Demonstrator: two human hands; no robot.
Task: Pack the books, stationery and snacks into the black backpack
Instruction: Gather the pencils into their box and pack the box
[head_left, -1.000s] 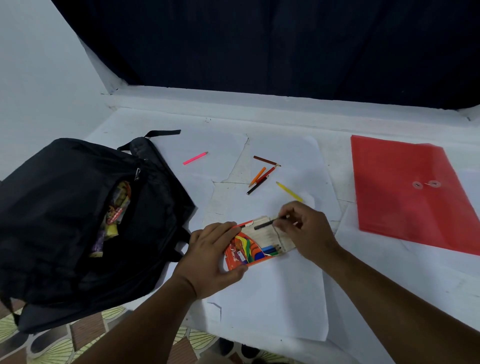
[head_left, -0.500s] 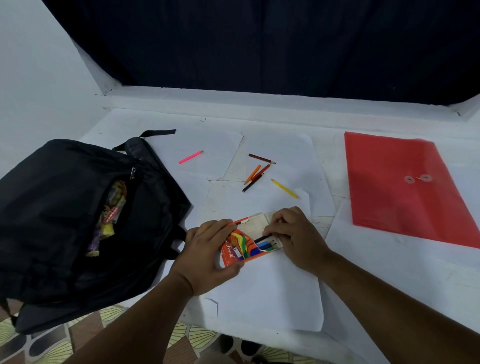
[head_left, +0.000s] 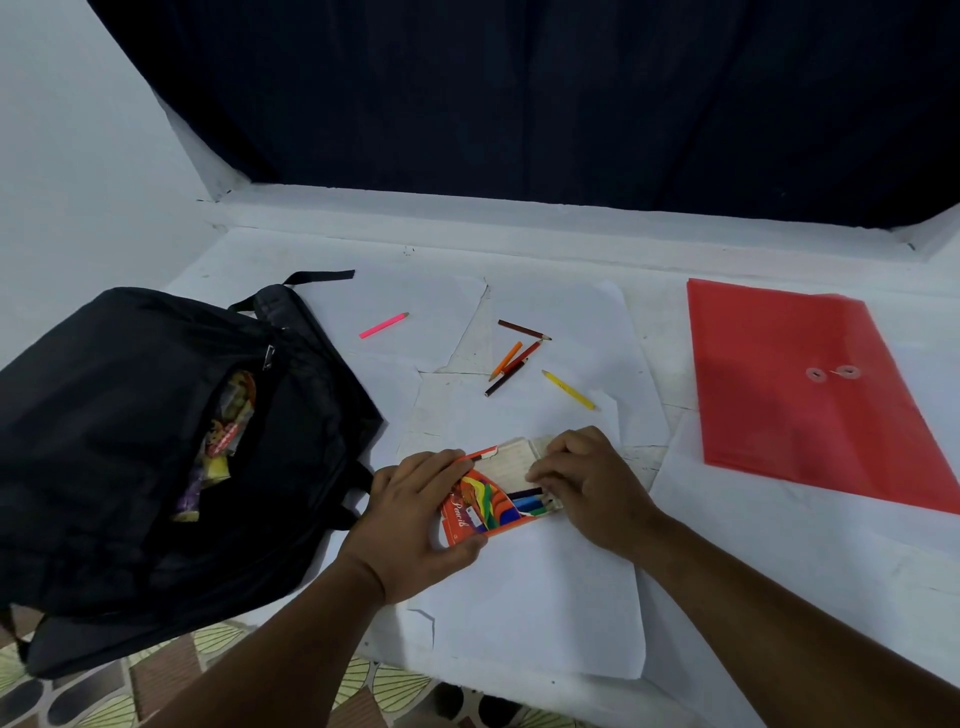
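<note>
The dark pencil my right hand (head_left: 587, 483) pinched a second ago is now inside the pencil box (head_left: 493, 499), which my left hand (head_left: 415, 525) grips beside the open black backpack (head_left: 130, 441), so six loose pencils (head_left: 511, 358) remain on the table.

Black backpack (head_left: 130, 452): lying slumped at the counter's left edge, main opening gaping, colourful snack packets (head_left: 221, 441) showing inside. Orange pencil box (head_left: 485, 501): lying flat near centre, flap standing open, blue, green and dark pencils showing at its right end. Pink pencil (head_left: 383, 325): lying loose, far of the box. Brown, orange, red and dark pencils (head_left: 511, 356): lying clustered, far centre. Yellow pencil (head_left: 569, 389): lying just right of the cluster. Red folder (head_left: 810, 395): lying flat, closed, at right.
</note>
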